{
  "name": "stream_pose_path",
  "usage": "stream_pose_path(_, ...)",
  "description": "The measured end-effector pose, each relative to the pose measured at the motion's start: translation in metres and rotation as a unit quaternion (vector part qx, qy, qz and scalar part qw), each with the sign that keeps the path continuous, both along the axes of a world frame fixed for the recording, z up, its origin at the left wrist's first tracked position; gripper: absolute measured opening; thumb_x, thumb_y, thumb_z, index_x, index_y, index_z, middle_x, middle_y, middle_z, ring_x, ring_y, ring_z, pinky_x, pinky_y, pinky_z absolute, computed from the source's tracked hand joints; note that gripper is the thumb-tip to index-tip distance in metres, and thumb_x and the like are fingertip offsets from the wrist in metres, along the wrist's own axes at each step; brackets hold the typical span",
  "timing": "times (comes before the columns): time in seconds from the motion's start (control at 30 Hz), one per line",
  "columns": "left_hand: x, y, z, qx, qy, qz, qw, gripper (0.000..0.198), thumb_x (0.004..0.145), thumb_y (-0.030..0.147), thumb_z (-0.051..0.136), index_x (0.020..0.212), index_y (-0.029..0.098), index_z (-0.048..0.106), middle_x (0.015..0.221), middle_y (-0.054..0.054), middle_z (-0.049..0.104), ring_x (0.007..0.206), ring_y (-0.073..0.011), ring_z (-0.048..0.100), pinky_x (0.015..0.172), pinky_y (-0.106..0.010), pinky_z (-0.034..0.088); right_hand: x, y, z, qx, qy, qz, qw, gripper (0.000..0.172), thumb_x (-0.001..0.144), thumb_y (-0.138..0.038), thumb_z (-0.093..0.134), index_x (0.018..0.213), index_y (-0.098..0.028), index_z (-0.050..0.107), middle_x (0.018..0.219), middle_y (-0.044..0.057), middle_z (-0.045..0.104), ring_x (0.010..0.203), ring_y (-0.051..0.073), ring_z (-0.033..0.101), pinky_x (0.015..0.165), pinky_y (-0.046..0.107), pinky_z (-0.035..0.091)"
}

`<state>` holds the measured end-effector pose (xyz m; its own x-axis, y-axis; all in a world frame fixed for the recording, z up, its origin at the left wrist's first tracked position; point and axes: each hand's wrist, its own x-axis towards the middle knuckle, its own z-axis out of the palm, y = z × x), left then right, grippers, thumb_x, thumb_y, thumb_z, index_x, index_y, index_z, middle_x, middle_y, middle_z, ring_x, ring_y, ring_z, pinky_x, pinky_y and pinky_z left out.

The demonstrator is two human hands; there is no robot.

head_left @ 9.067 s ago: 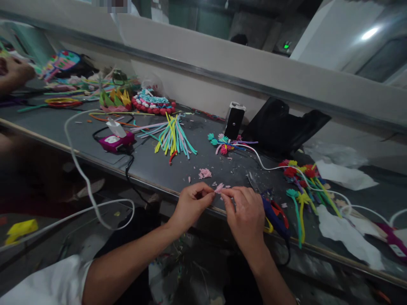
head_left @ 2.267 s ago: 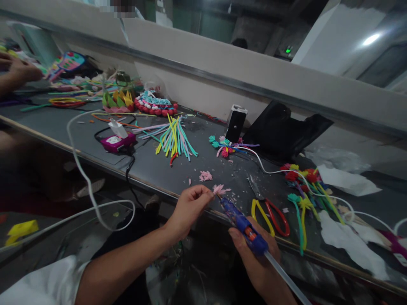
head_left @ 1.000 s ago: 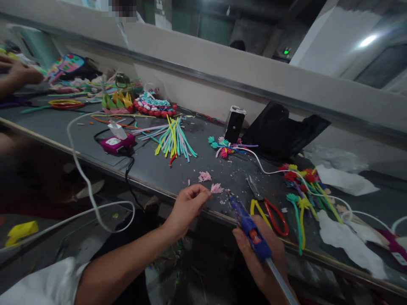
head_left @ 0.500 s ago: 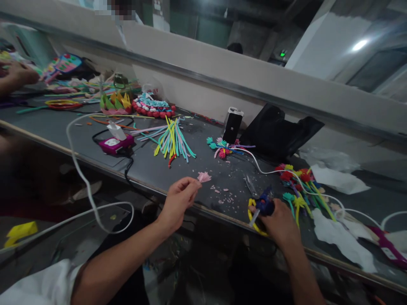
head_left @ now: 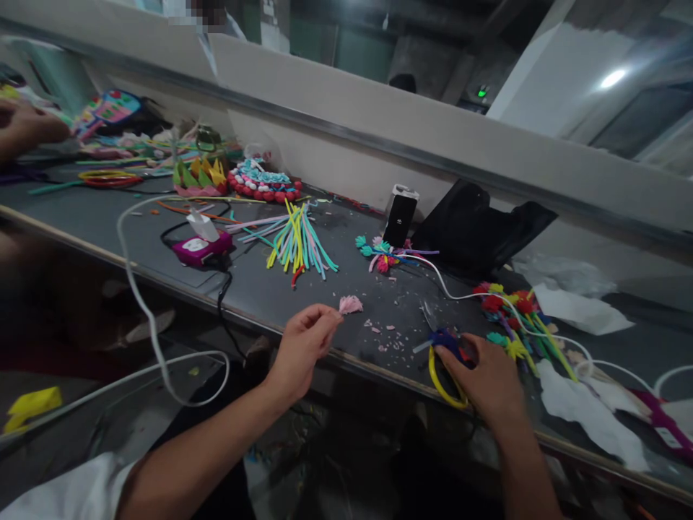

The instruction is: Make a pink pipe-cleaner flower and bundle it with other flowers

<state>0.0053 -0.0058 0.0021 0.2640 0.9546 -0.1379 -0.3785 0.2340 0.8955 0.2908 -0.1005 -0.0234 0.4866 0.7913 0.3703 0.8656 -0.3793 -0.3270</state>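
Observation:
My left hand (head_left: pixel 303 345) hovers over the front edge of the dark worktable (head_left: pixel 260 285), thumb and fingertips pinched together. Whether anything is between them I cannot make out. A small pink flower piece (head_left: pixel 351 305) lies on the table just beyond those fingertips. My right hand (head_left: pixel 484 372) lies low on the table to the right, its fingers over a blue glue gun (head_left: pixel 445 338). The gun rests on scissors with a yellow handle loop (head_left: pixel 439 377). Pink scraps (head_left: pixel 387 336) are scattered between my hands.
A fan of coloured strips (head_left: pixel 297 242) and a pink device (head_left: pixel 200 249) with cables lie at left. A black box (head_left: pixel 401 209) and black bag (head_left: pixel 476 224) stand behind. Finished flowers (head_left: pixel 514 310) and white paper (head_left: pixel 585 404) lie at right. Another person's hand (head_left: pixel 27 128) works far left.
My right hand carried the glue gun away from the pink flower and lowered it onto the scissors at right. My left hand stayed pinched and drew back slightly left.

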Motion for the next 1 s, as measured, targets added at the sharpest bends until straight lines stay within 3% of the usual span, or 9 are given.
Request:
stream_pose_path(0.07,0.000,-0.001,0.001,0.000,0.001,-0.001,1.000,0.019,0.074,0.027,0.069,0.066,0.016,0.055,0.050,0.008,0.032,0.045,-0.0045,0.021,0.042,-0.020,0.013,-0.019,0.006,0.008,0.049,-0.040,0.014,0.998,0.050,0.079,-0.057,0.059,0.105,-0.014,0.067,0.095,0.015,0.067,0.092,0.031,0.059,0.087,0.046,0.044)
stream_pose_path(0.17,0.000,0.000,-0.001,0.001,0.004,-0.001,1.000,0.017,0.074,0.026,0.068,0.067,0.016,0.057,0.050,0.009,0.032,0.045,-0.0045,0.021,0.041,-0.020,0.014,-0.059,0.027,0.018,0.104,0.007,0.132,0.986,0.027,0.087,-0.040,0.053,0.101,-0.022,0.068,0.095,0.008,0.067,0.091,0.024,0.060,0.087,0.038,0.045)
stream_pose_path(0.23,0.000,0.001,-0.003,0.001,0.007,0.002,1.000,0.016,0.075,0.027,0.067,0.068,0.016,0.058,0.049,0.009,0.031,0.044,-0.0047,0.020,0.041,-0.020,0.013,-0.086,0.045,0.021,0.082,0.025,0.209,0.974,0.022,0.090,-0.031,0.051,0.101,-0.023,0.068,0.093,0.006,0.067,0.089,0.022,0.060,0.086,0.035,0.045)
stream_pose_path(0.33,0.000,0.003,-0.004,0.002,0.002,0.006,1.000,0.017,0.075,0.028,0.067,0.067,0.016,0.057,0.049,0.009,0.031,0.044,-0.0048,0.020,0.041,-0.021,0.013,-0.113,0.073,0.021,0.026,-0.004,0.264,0.964,0.025,0.090,-0.020,0.050,0.106,-0.025,0.068,0.097,0.005,0.066,0.094,0.021,0.057,0.085,0.031,0.044)
stream_pose_path(0.47,-0.001,0.003,-0.002,-0.002,-0.009,0.008,1.000,0.019,0.074,0.027,0.068,0.066,0.016,0.055,0.050,0.009,0.033,0.044,-0.0047,0.020,0.041,-0.021,0.012,-0.125,0.100,0.013,-0.052,-0.101,0.262,0.958,0.030,0.089,-0.016,0.053,0.111,-0.031,0.068,0.097,0.005,0.064,0.093,0.020,0.055,0.075,0.028,0.042)
stream_pose_path(0.63,-0.002,0.002,-0.001,-0.003,-0.010,0.008,1.000,0.018,0.074,0.027,0.068,0.067,0.016,0.056,0.048,0.010,0.032,0.044,-0.0047,0.019,0.041,-0.021,0.013,-0.128,0.111,0.000,-0.077,-0.123,0.256,0.956,0.022,0.090,-0.017,0.051,0.098,-0.025,0.069,0.093,0.008,0.063,0.091,0.022,0.054,0.070,0.028,0.041)
stream_pose_path(1.0,0.001,0.001,-0.005,-0.008,-0.008,-0.006,1.000,0.017,0.074,0.028,0.068,0.068,0.016,0.057,0.049,0.009,0.031,0.045,-0.0047,0.018,0.042,-0.022,0.011,-0.121,0.112,-0.013,-0.005,-0.004,0.201,0.980,0.015,0.088,-0.018,0.046,0.094,-0.017,0.059,0.089,0.010,0.066,0.085,0.023,0.061,0.074,0.031,0.043)
